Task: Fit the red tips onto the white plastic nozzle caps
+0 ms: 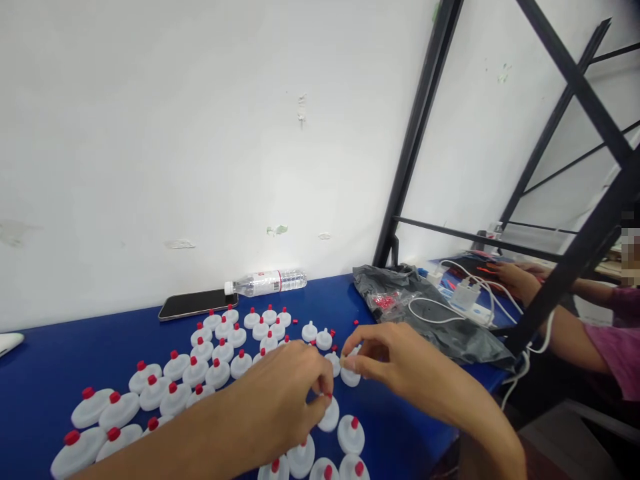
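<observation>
My left hand is closed in a pinch on a small red cap at the top of a round white lid. To its right, my right hand has thumb and forefinger closed at the top of another white lid; its tip is hidden by the fingers. White lids with red caps stand in loose rows on the left and in front. Just beyond my hands are bare-nozzled white lids, with a few loose red caps around them.
The blue table meets a white wall. Along the back lie a phone and a water bottle. At right are a grey plastic bag, a bag of red pieces, white cables, chargers, a dark metal frame and another person's arms.
</observation>
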Demonstrator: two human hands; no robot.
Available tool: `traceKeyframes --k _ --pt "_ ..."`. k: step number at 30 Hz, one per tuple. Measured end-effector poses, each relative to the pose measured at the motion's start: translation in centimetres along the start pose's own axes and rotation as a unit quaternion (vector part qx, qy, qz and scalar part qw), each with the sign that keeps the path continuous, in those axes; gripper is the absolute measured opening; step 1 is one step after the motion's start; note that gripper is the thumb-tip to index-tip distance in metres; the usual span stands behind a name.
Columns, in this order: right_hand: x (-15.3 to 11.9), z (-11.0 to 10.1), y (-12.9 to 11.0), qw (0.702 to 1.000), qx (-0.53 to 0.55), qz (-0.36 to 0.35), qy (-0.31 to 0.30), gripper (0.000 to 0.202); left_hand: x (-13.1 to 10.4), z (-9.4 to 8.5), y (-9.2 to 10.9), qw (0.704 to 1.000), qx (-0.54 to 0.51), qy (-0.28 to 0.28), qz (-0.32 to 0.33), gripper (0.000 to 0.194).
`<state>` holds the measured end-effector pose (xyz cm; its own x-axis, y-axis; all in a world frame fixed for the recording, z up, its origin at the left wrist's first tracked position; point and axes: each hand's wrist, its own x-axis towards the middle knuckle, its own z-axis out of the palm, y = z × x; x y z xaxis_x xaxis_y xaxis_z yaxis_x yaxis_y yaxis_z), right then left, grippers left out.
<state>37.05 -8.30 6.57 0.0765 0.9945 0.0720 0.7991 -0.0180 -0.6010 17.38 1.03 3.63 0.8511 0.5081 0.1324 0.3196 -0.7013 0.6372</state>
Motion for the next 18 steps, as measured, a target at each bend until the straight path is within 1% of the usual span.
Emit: traceKeyframes --k 2,4,5,8,10,11,13,15,16,18 --pt "-0.5 -0.1 -0.7 0.998 0.052 -0.027 -0.040 0.013 0.3 -1.1 0.6 0.998 0.043 0.027 -0.028 0.014" --pt "-0.6 0.1 -1.3 0.994 0.086 -0.046 -0.051 0.019 0.5 -2.3 1.4 0.996 0.064 0.046 -0.034 0.018" --pt "-0.5 0.3 -1.5 0.994 0.090 -0.051 -0.040 0.019 0.6 -2.7 1.7 0.996 0.064 0.056 -0.032 0.019" --pt "0.2 0.8 -2.2 0.993 0.084 -0.072 0.031 0.009 0.8 -3.5 2.3 0.994 0.019 0.109 -0.016 0.020" --pt "0.7 1.0 -2.4 0.988 0.095 -0.091 0.082 0.011 0.9 -3.6 2.4 0.989 -0.050 0.137 -0.017 0.018" --pt "0.8 1.1 -2.4 0.984 0.104 -0.101 0.104 0.016 0.9 -3.6 2.4 0.985 -0.104 0.139 -0.022 0.020" --pt "1.0 1.1 -2.4 0.977 0.121 -0.115 0.133 0.024 1.0 -3.6 2.3 0.967 -0.225 0.115 -0.025 0.031" --pt "1.0 1.0 -2.3 0.973 0.131 -0.125 0.145 0.028 1.1 -3.8 2.2 0.944 -0.318 0.083 -0.014 0.043" --pt "1.1 1.1 -2.2 0.971 0.135 -0.131 0.149 0.028 1.2 -3.9 2.0 0.935 -0.346 0.073 -0.008 0.046" --pt "1.2 1.2 -2.0 0.968 0.136 -0.143 0.157 0.026 1.3 -4.1 1.6 0.921 -0.384 0.069 0.002 0.046"
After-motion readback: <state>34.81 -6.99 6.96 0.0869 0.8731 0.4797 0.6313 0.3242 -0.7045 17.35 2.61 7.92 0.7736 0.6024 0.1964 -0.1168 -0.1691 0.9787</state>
